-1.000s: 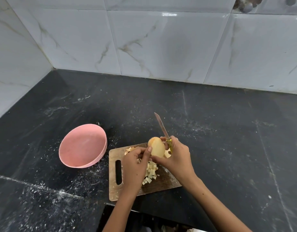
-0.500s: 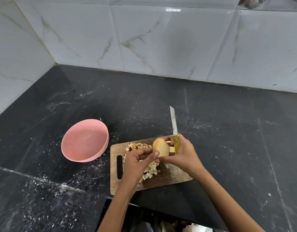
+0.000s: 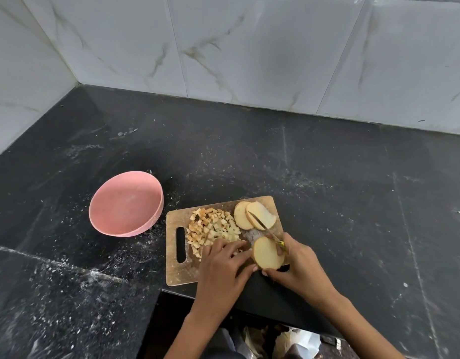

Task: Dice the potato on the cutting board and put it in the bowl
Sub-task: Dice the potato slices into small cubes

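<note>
Two slices of potato (image 3: 254,218) lie flat at the far right corner of the cutting board (image 3: 178,275), one partly on top of the other. I see a third round potato piece (image 3: 267,253) nearer to me, at the board's right edge, held up between both of my hands with its pale cut face toward the camera.

My left hand (image 3: 223,265) rests on the board with its fingers bent. Its fingertips touch the left side of the round piece. My right hand (image 3: 297,263) is on the other side of that piece. It grips the yellow handle of a small knife (image 3: 266,228), and its lower fingers also touch the bottom of the piece. The thin blade points away from me and to the left, and it lies over the two flat slices.

Lots of little potato cubes (image 3: 212,226) sit in a pile in the middle of the board, just past my left hand. Some cubes look brownish and some look pale. The board has a slot handle on its left side.

The pink bowl (image 3: 126,207) stands on the dark counter (image 3: 327,203) just to the left of the board. I see no potato in it. White speckles dot the counter, and marble wall tiles (image 3: 249,47) rise behind it.
</note>
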Motion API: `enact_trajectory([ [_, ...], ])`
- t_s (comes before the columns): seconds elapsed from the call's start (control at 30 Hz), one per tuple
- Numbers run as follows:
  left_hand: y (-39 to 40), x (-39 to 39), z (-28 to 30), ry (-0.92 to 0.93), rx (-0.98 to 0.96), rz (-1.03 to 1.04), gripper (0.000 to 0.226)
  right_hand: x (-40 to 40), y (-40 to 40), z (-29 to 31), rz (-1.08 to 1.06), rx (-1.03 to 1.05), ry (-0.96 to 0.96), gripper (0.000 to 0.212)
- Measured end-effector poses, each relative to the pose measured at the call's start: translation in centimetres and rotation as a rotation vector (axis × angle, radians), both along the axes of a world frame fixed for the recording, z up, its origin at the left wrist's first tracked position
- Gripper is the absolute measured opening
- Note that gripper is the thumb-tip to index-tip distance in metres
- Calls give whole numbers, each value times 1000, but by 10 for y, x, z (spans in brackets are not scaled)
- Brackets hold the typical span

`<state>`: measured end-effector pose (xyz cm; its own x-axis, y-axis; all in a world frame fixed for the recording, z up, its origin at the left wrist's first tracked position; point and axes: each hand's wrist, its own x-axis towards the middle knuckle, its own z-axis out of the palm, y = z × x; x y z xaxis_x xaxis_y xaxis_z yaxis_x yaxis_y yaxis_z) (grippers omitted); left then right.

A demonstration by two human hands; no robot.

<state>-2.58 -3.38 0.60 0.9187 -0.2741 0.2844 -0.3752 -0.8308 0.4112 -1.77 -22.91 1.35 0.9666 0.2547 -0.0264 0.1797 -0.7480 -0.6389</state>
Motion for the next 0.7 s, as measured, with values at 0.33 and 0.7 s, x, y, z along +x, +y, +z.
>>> enact_trajectory([
  [0.33,-20,4,-11,17,129,-30,61,5,-6,-4,-169,-1,52,45],
  [0.7,-27,19,-9,40,116,49,57,36,-1,9,-162,82,90,36],
])
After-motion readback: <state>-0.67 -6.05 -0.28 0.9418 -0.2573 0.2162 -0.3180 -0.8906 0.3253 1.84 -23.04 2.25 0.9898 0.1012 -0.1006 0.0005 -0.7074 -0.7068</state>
